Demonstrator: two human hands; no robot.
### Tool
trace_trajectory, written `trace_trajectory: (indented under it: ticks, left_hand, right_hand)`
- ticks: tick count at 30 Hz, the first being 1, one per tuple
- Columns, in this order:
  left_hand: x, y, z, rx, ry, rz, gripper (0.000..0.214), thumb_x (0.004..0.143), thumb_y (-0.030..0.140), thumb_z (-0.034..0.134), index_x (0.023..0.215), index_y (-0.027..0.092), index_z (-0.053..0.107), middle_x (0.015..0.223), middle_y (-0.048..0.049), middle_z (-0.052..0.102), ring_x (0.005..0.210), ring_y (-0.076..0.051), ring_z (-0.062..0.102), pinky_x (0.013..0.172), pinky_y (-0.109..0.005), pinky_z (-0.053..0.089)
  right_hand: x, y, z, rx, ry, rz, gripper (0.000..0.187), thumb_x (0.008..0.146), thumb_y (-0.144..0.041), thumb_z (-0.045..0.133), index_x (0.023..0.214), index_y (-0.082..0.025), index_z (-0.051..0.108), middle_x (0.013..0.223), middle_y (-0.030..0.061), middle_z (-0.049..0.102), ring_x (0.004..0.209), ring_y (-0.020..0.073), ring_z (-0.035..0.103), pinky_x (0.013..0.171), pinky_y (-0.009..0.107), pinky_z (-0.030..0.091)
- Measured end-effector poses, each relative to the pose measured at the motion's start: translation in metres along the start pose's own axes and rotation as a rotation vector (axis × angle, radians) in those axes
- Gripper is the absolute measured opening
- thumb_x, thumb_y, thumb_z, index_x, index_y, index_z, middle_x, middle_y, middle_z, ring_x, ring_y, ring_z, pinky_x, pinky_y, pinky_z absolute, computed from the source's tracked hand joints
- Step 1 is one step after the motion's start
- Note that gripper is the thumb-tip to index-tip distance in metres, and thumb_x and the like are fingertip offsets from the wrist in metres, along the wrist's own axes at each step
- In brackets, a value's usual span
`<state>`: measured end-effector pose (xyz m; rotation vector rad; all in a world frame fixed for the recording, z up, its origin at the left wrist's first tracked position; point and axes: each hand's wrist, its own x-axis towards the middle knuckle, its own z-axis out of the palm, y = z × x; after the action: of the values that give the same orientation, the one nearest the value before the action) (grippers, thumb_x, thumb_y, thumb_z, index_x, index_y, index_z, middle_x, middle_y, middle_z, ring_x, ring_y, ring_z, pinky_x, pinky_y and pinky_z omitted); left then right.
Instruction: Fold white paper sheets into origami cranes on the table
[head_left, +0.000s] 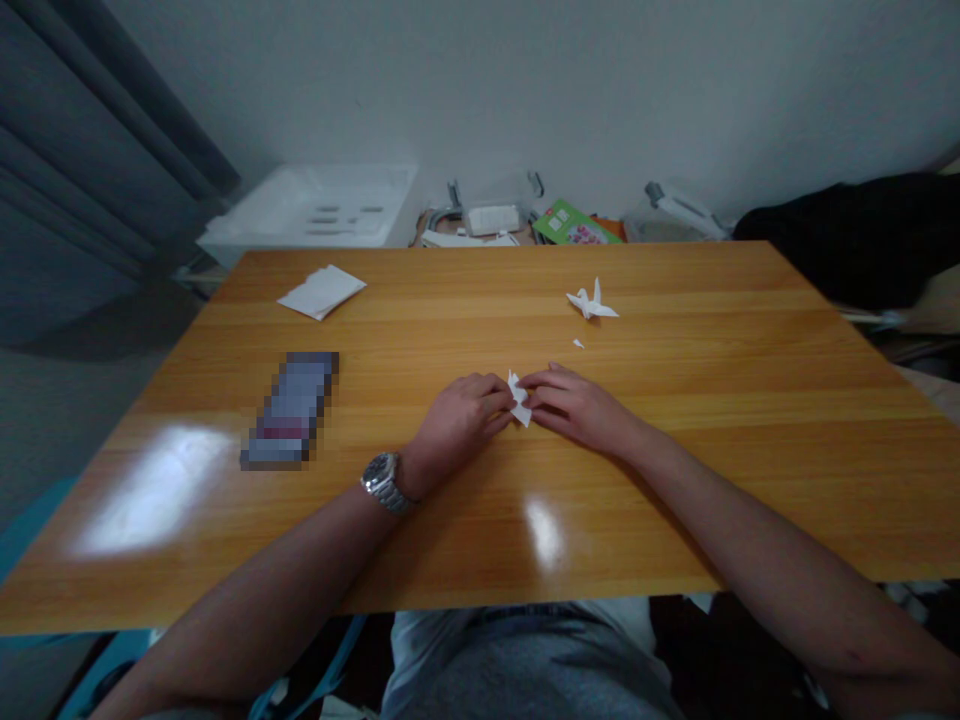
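Both of my hands meet at the middle of a wooden table [675,480]. Between them is a small piece of folded white paper [518,400]. My left hand [461,420], with a metal watch [383,481] on its wrist, pinches the paper's left side. My right hand [577,405] pinches its right side, fingers pressed together. A finished white paper crane [592,302] stands farther back on the table, and a tiny paper scrap [578,344] lies between the crane and my hands.
A small stack of white paper sheets [322,291] lies at the back left. A blurred-out flat object [291,410] rests left of my hands. Behind the table are a white tray [315,205], a green booklet [574,224] and dark fabric [855,230] at the right.
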<state>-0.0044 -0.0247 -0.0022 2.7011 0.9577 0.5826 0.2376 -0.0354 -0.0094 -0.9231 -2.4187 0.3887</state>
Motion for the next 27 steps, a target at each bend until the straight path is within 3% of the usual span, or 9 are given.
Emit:
trace_trajectory:
  ticks: [10,20,27]
  left_hand:
    - [-0.006,0.004,-0.016,0.208,-0.095,0.152,0.023,0.1,0.026,0.058,0.119,0.016,0.068,0.118,-0.0089,0.068,0.108,-0.025,0.062,0.096,-0.041,0.048]
    - [-0.008,0.012,-0.016,0.312,-0.105,0.16,0.028,0.102,0.026,0.053,0.124,0.016,0.066,0.12,-0.0097,0.068,0.112,-0.026,0.06,0.098,-0.042,0.045]
    - [-0.01,0.012,-0.017,0.302,-0.101,0.135,0.029,0.101,0.028,0.054,0.127,0.017,0.064,0.121,-0.0103,0.067,0.112,-0.027,0.06,0.098,-0.043,0.046]
  right_hand:
    - [-0.008,-0.003,-0.01,-0.104,-0.133,-0.022,0.023,0.103,-0.027,0.056,0.119,-0.022,0.071,0.141,0.0122,0.065,0.126,0.0254,0.064,0.114,0.052,0.044]
    - [-0.012,0.0,-0.012,-0.129,-0.181,-0.029,0.037,0.101,-0.025,0.058,0.138,-0.025,0.063,0.147,0.0103,0.061,0.135,0.0245,0.058,0.117,0.053,0.039]
    - [-0.01,-0.001,-0.012,-0.125,-0.152,-0.034,0.035,0.101,-0.028,0.061,0.135,-0.025,0.066,0.147,0.0115,0.061,0.133,0.0272,0.06,0.113,0.054,0.045]
